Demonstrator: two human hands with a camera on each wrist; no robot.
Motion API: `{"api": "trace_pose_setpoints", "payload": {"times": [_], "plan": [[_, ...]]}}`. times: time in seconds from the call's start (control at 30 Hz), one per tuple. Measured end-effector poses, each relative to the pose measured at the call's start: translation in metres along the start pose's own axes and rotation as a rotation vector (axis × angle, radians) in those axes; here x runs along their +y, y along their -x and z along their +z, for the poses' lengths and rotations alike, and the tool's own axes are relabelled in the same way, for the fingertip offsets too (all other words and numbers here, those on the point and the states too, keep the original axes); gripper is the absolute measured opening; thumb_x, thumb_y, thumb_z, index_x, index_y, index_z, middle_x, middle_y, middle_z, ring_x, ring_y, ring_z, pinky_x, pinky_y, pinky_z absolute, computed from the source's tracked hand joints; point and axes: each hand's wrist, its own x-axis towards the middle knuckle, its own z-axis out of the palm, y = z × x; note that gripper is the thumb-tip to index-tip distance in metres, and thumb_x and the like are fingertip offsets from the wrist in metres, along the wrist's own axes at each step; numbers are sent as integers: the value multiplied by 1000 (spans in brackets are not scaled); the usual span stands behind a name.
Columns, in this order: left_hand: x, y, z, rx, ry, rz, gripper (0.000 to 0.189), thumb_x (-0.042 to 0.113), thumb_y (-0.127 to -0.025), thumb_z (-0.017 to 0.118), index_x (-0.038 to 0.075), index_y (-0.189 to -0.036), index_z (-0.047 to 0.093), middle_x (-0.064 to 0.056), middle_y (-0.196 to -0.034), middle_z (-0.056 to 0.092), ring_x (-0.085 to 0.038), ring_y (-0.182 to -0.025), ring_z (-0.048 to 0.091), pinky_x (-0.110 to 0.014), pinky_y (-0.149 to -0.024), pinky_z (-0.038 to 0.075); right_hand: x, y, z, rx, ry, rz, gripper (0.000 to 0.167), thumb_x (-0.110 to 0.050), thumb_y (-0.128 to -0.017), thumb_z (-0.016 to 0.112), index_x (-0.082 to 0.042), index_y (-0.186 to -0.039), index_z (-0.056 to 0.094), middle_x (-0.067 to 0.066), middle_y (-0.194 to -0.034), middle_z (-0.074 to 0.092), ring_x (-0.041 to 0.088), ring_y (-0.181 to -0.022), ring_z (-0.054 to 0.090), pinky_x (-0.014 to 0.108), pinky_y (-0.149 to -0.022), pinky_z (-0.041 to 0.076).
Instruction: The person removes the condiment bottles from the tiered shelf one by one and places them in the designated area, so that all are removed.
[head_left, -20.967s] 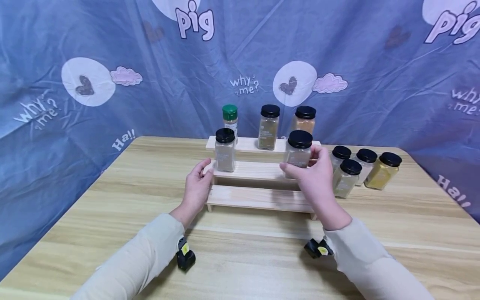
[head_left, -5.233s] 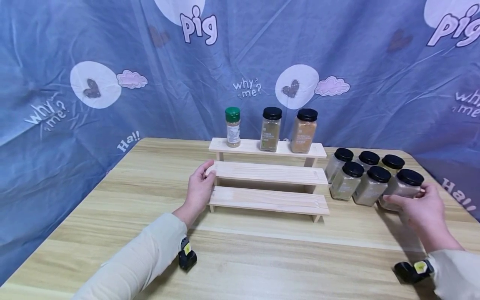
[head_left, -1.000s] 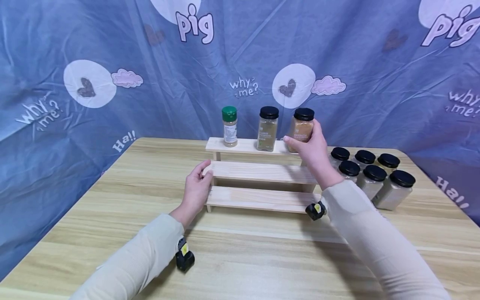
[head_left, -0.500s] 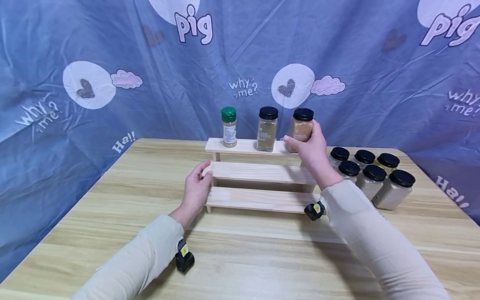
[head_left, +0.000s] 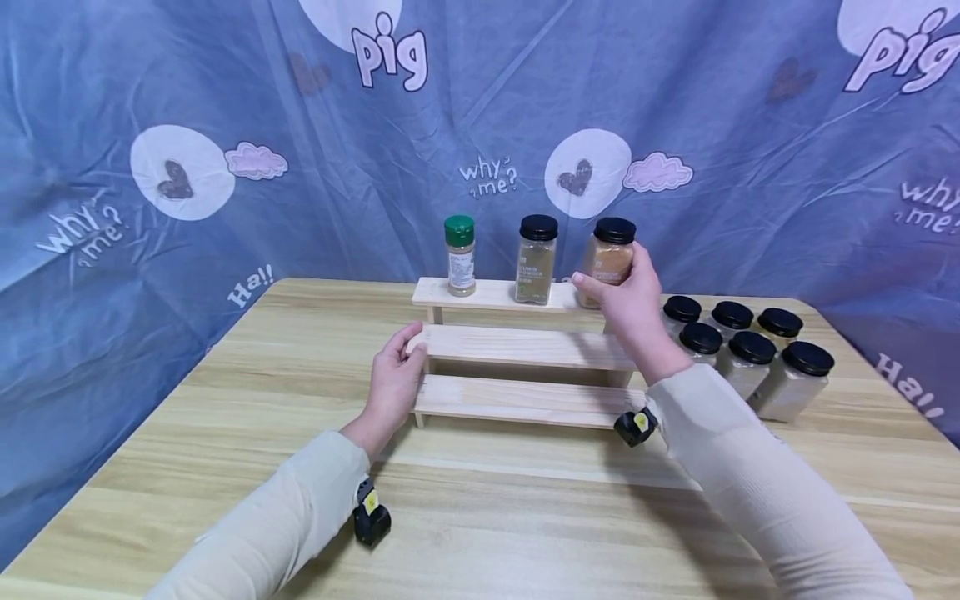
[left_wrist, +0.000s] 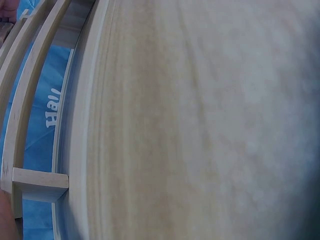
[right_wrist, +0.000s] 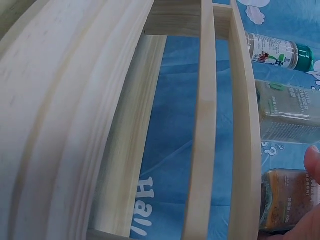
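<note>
One jar of orange powder [head_left: 612, 255] is standing upright at the right end of the top wooden shelf [head_left: 492, 293], its long axis running vertically; the nearer right hand [head_left: 634, 304] is gripping it from the right, thumb reaching across its front. Lower and well to the left, the left hand [head_left: 393, 375] is pinching the end of the middle shelf [head_left: 521, 345]. Clear, square-shouldered sides are showing the contents below a black lid [head_left: 615, 230], pale lettering crossing the front.

We have the black-lidded, square, clear jar of orange powder [head_left: 607, 255] partly hidden by the right fingers [head_left: 645, 263]; the right wrist view crops it.
</note>
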Motion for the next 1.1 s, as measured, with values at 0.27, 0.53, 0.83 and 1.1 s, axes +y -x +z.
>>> {"api": "trace_pose_setpoints", "payload": {"times": [0.27, 0.53, 0.83, 1.1], "plan": [[0, 0, 0, 3, -7, 1, 39, 5, -91, 51, 6, -130, 52, 8, -58, 37, -2, -45, 35, -15, -43, 30, -6, 2, -9, 13, 20, 28, 72, -18, -75, 77, -12, -135, 36, 10, -123, 51, 19, -112, 50, 32, -98, 40], [0, 1, 0, 6, -7, -7, 39, 5, -90, 51, 7, -129, 52, 7, -58, 38, -3, -46, 35, -15, -44, 30, -12, 11, -18, 20, 23, 20, 71, -17, -75, 77, -12, -134, 37, 8, -124, 50, 17, -112, 50, 32, -97, 42], [0, 0, 0, 4, -12, -3, 39, 6, -91, 51, 7, -129, 52, 7, -59, 38, -3, -46, 36, -15, -44, 31, -14, 26, -37, -17, 99, -11, 71, -25, -76, 76, -12, -134, 38, 8, -122, 53, 16, -107, 52, 30, -90, 47], [1, 0, 1, 11, -14, -4, 38, 6, -90, 51, 7, -129, 53, 7, -59, 38, -2, -47, 35, -14, -44, 31, -14, 42, -54, -1, 170, -9, 71, -30, -75, 76, -12, -133, 40, 5, -117, 54, 8, -97, 53, 18, -79, 45]]}}
